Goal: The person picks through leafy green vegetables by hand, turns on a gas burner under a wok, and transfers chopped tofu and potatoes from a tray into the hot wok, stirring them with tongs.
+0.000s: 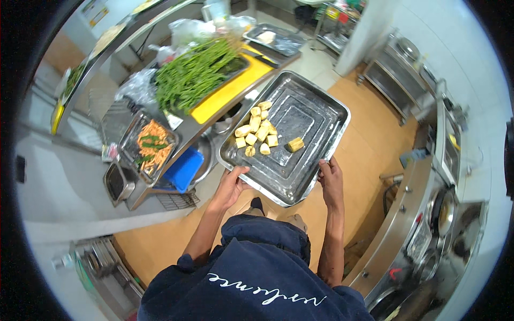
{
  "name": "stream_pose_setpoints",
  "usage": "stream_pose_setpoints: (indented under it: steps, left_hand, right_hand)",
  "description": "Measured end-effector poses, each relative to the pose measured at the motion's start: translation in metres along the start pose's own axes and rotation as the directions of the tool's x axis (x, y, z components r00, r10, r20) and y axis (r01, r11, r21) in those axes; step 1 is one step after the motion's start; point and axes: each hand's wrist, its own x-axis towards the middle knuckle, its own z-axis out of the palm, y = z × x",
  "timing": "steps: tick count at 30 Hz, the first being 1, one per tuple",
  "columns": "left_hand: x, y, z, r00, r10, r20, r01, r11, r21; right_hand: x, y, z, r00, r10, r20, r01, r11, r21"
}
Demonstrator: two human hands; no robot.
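Note:
A rectangular metal tray (316,115) is held out in front of me, tilted across the view, over the floor beside the counter. My left hand (231,186) grips its near left edge, thumb on top of the rim. On the near right edge, my right hand (330,179) is closed round the rim, its fingers partly hidden underneath. Several pale yellow chunks of food (256,128), cut thick, are clustered toward the tray's left side. One darker chunk (295,144) lies apart from them near the middle. White residue streaks the tray's bottom.
On the left counter are long green vegetables (193,72), a yellow cutting board (233,88), a knife (261,56) and a tray of orange strips (154,142). A blue bin (183,168) sits below. At right stands a stove with a wok (445,213); a steel cart (393,75) is behind.

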Motion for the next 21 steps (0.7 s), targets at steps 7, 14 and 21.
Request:
stream_pose_setpoints:
  steps: [7, 14, 21]
  left_hand:
    - [-0.009, 0.036, -0.059, 0.945, 0.106, -0.31, -0.123, 0.992, -0.034]
    - [-0.018, 0.039, -0.085, 0.871, 0.195, -0.45, -0.263, 0.96, -0.093]
    - [-0.03, 0.047, -0.084, 0.743, 0.271, -0.613, -0.433, 0.892, -0.131]
  right_hand:
    - [0.062, 0.007, 0.092, 0.981, 0.05, 0.188, -0.031, 0.994, -0.105]
    - [0.121, 0.009, 0.152, 0.882, 0.084, 0.464, -0.011, 0.987, -0.158]
    - [0.164, 0.018, 0.21, 0.69, 0.259, 0.676, -0.162, 0.965, -0.205]
